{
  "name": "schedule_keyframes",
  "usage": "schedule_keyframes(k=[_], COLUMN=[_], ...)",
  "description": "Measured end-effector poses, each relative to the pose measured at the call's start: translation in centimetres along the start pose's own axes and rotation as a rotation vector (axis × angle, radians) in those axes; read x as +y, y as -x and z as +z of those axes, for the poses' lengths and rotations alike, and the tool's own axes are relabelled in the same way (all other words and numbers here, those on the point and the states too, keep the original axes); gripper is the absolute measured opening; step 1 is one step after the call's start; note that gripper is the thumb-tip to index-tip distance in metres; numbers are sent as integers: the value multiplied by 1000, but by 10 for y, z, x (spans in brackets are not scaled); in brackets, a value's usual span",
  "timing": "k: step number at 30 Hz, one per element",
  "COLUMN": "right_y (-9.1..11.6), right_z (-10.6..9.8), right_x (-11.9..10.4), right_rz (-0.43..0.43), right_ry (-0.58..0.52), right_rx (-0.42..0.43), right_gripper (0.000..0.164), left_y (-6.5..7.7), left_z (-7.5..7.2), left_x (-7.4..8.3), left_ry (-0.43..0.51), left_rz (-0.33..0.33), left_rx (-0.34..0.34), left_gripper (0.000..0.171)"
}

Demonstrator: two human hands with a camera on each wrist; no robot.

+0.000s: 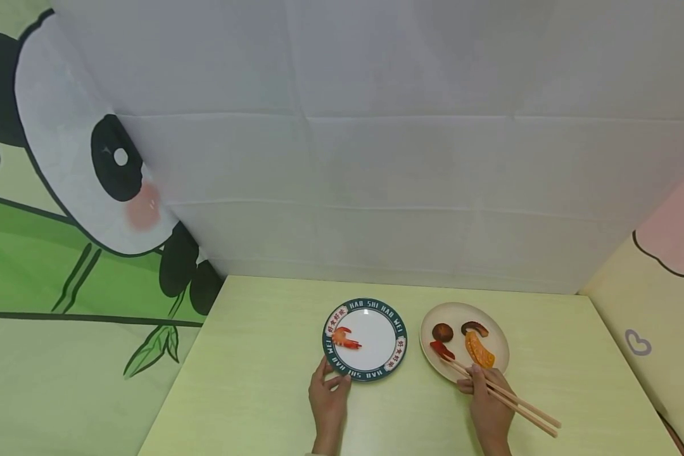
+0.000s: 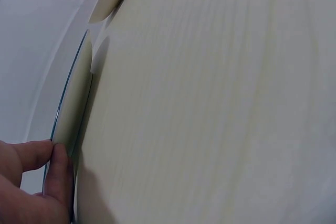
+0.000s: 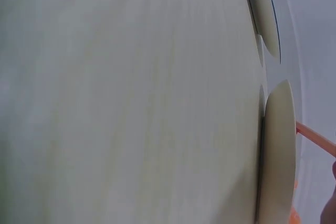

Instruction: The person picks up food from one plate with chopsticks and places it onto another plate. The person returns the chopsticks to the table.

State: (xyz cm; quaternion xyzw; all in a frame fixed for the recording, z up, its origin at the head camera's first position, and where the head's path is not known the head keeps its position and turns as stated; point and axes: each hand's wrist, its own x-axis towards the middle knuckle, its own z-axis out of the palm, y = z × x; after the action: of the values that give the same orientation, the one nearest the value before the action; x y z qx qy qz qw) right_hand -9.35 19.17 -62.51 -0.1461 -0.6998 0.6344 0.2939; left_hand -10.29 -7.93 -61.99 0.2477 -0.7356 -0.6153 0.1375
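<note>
Two plates (image 1: 399,345) (image 1: 498,335), one shrimp (image 1: 344,338), four food pieces (image 1: 479,349), two chopsticks (image 1: 507,399).

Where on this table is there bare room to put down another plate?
The table is bare left of the green-rimmed plate, and behind both plates up to the white backdrop. Right of the beige plate there is room too. It is crowded in front, where the left hand holds the green-rimmed plate and the right hand holds chopsticks.
</note>
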Motion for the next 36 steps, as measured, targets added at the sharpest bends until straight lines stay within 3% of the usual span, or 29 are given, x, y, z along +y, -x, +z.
schedule_keyframes(k=[8, 19, 27, 36], right_y=[1, -3, 2, 0], right_z=[-2, -7, -8, -10], right_x=[-16, -4, -35, -24], right_rz=[-7, 11, 9, 26], right_ry=[28, -6, 1, 58], right_rx=[5, 19, 33, 39], right_gripper=[18, 17, 18, 18], left_y=[0, -1, 0, 0], left_z=[0, 1, 1, -1], left_x=[0, 1, -1, -1], left_ry=[1, 5, 9, 24], left_rz=[-5, 7, 9, 19], left_rx=[4, -4, 0, 2], left_gripper=[71, 70, 71, 70])
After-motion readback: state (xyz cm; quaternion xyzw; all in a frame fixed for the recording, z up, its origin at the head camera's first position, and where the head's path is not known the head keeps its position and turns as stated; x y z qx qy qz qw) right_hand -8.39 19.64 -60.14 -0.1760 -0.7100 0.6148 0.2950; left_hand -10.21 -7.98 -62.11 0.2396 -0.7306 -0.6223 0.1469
